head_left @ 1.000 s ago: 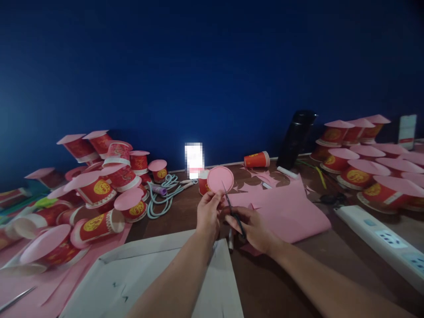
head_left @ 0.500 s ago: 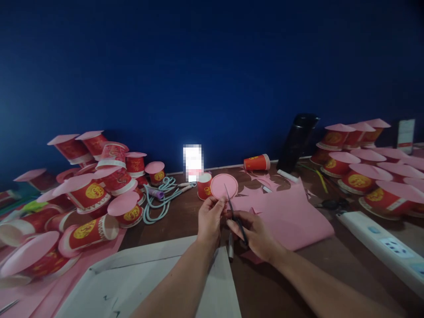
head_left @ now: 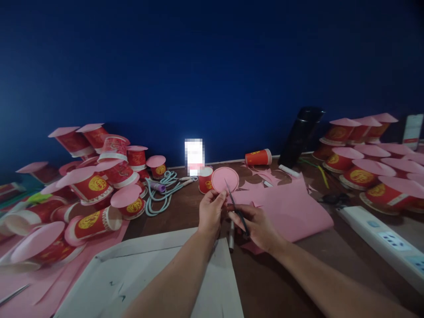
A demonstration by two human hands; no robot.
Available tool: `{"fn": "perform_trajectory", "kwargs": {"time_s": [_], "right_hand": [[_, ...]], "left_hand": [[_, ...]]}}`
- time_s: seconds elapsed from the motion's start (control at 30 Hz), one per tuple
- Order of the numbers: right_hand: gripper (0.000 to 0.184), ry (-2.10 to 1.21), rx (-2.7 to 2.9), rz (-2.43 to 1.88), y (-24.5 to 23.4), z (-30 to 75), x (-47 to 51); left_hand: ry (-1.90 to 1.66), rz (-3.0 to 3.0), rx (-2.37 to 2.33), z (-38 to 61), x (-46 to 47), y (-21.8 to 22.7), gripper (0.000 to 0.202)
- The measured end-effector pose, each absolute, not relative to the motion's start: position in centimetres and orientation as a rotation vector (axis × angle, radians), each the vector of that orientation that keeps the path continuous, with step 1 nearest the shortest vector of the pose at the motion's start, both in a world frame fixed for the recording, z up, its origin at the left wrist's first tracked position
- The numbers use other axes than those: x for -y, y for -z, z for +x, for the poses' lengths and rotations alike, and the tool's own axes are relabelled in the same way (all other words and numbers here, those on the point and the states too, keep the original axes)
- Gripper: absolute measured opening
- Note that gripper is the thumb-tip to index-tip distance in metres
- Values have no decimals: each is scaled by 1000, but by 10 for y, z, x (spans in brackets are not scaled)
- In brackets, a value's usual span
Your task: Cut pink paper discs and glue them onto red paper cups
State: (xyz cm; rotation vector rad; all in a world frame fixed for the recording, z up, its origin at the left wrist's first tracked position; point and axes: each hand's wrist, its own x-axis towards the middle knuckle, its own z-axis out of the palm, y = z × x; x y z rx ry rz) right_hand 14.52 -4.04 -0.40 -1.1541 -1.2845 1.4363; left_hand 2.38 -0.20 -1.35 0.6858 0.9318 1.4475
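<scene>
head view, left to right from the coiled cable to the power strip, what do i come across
Coiled cable, red cup, pink disc, stacked cups lying on their side, black bottle, white power strip.

Beyond the left hand (head_left: 209,213) and right hand (head_left: 260,226) rises a plain, dark blue wall (head_left: 212,70). Its light is palest far out past the left hand; high beyond the right hand it sinks nearly to black. Below both hands spreads a dim brown surface (head_left: 273,280), a thin pale strip (head_left: 228,160) along its far edge.
</scene>
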Motion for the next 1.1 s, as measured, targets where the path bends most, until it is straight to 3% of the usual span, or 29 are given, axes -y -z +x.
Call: {"fn": "perform_trajectory", "kwargs": {"time_s": [0.17,0.5,0.73,1.1], "right_hand": [[44,-1420,1301,-1139,2,145,40],[23,-1337,1418,-1178,4,148,41],[28,-1348,1426,-1211,15,149,41],[30,-1369,1448,-1189,13,146,43]], "left_hand": [[-1434,685,-933,23,0,15,36],[-1442,644,-892,22,2,10,33],[-1527,449,-859,16,-6,11,42],[-1517,512,-869,17,-5,7,37]]}}
